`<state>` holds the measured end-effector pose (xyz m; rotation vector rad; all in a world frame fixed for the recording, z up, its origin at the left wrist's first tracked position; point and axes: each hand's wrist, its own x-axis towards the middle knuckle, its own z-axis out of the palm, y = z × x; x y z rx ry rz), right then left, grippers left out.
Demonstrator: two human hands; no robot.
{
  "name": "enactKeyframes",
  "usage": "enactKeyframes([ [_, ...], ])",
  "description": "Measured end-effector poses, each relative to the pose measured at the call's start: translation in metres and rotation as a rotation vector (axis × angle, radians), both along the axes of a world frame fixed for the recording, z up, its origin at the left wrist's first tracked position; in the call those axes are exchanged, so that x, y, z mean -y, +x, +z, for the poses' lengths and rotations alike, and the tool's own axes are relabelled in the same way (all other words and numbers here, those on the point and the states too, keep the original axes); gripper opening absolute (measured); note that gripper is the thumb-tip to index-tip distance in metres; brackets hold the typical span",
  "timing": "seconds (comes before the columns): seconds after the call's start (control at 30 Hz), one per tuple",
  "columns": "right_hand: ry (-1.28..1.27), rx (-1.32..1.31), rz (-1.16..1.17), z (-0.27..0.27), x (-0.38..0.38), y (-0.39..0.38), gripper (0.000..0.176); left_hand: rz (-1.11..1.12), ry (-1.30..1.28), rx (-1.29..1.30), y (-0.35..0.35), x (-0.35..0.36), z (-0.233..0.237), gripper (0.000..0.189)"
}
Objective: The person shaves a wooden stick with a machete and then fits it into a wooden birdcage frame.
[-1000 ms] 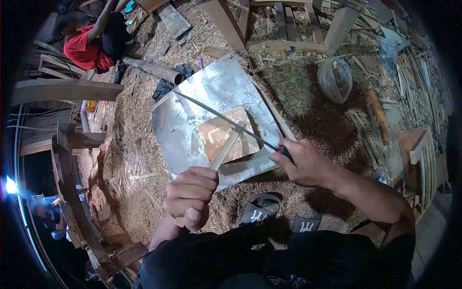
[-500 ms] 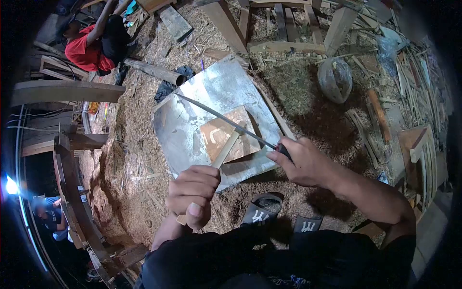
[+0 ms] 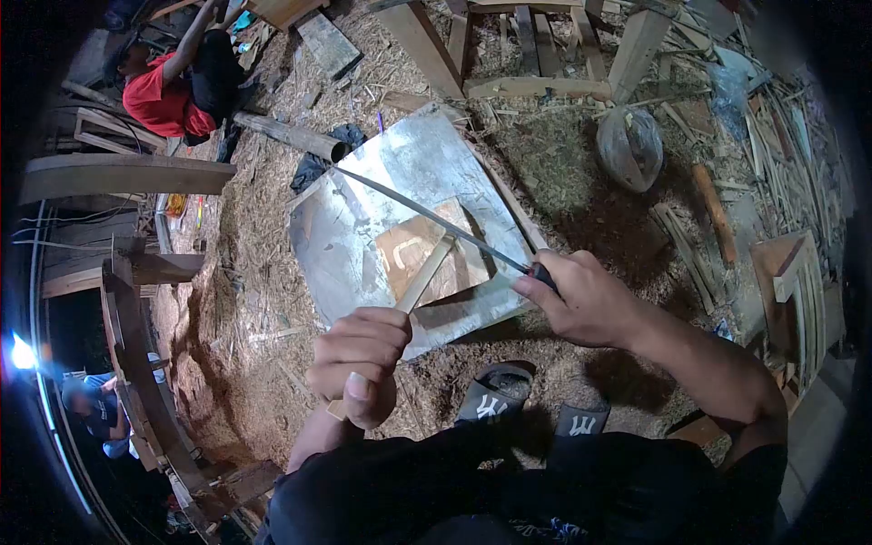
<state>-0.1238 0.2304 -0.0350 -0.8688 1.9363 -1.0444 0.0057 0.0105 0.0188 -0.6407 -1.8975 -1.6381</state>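
The closed left hand (image 3: pixel 359 359) hides the lower end of the wooden strip (image 3: pixel 425 275); the right hand (image 3: pixel 581 300) covers most of the long blade (image 3: pixel 427 218) handle.

Left hand (image 3: pixel 359 361) grips wooden strip (image 3: pixel 424 275), angled upward. Right hand (image 3: pixel 581 298) holds long blade (image 3: pixel 427 218) across strip, above metal sheet (image 3: pixel 400 173).

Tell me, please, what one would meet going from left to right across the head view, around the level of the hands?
Person in blue → left hand gripping a wooden stick → right hand gripping a blade handle → wooden frame.
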Motion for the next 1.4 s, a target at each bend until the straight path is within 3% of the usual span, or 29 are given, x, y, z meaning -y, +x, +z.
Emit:
enactKeyframes([
  [0.17, -0.465, -0.008, -0.021, 0.028, -0.002, -0.002, 0.049, 0.02, 0.022, 0.012, 0.002, 0.001, -0.002, 0.059],
  [0.2, -0.466, -0.005, -0.02, 0.022, 0.001, -0.001, 0.049, 0.031, 0.029, 0.021, 0.003, 0.001, -0.001, 0.059],
  [0.27, 0.042, 0.073, 0.085, 0.0, 0.008, 0.0, 0.049, 0.069, 0.042, 0.003, 0.005, 0.001, -0.004, 0.059],
  [0.37, -0.026, -0.025, 0.061, -0.014, 0.003, 0.002, 0.049, 0.053, 0.063, -0.024, -0.001, 0.001, -0.002, 0.056],
  [0.5, -0.133, -0.03, 0.06, 0.014, 0.001, -0.003, 0.05, 0.017, 0.078, -0.023, -0.006, 0.0, 0.002, 0.053],
  [0.6, -0.518, -0.114, 0.054, 0.009, -0.002, 0.001, 0.049, 0.017, 0.075, 0.0, -0.003, 0.002, 0.001, 0.053],
  [0.63, -0.519, -0.113, 0.053, -0.004, 0.0, 0.005, 0.049, 0.02, 0.072, 0.012, -0.003, 0.001, 0.003, 0.053],
  [0.7, -0.016, 0.071, 0.013, -0.018, 0.004, 0.005, 0.05, 0.052, 0.091, -0.033, -0.004, -0.002, -0.003, 0.053],
  [0.77, -0.04, -0.033, 0.007, -0.019, 0.0, 0.003, 0.05, 0.08, 0.113, -0.073, -0.001, -0.001, -0.004, 0.053],
  [0.87, -0.112, -0.068, 0.04, 0.004, -0.004, -0.003, 0.049, 0.059, -0.028, 0.093, 0.009, 0.011, -0.001, 0.044],
  [0.93, -0.325, -0.037, 0.037, 0.02, -0.007, 0.0, 0.048, 0.023, -0.046, 0.085, 0.011, 0.014, -0.002, 0.04],
  [1.03, -0.151, -0.059, 0.037, -0.012, -0.003, 0.009, 0.049, 0.088, 0.107, -0.046, -0.004, -0.001, -0.003, 0.053],
  [1.17, -0.04, -0.044, 0.058, -0.005, -0.003, -0.001, 0.048, 0.108, 0.099, -0.062, 0.004, 0.0, -0.006, 0.053],
  [1.2, -0.039, -0.039, 0.053, 0.002, -0.005, 0.001, 0.048, 0.088, 0.021, 0.028, 0.01, 0.006, -0.003, 0.044],
  [1.27, -0.256, -0.056, 0.017, 0.016, -0.008, 0.001, 0.049, 0.08, -0.051, 0.114, 0.013, 0.015, -0.002, 0.04],
  [1.37, -0.376, -0.068, 0.063, 0.0, -0.011, 0.006, 0.049, -0.09, -0.089, 0.111, 0.012, 0.017, -0.002, 0.038],
  [1.4, -0.041, -0.032, 0.046, -0.002, -0.006, 0.008, 0.049, 0.026, -0.066, 0.075, 0.013, 0.012, -0.006, 0.04],
])
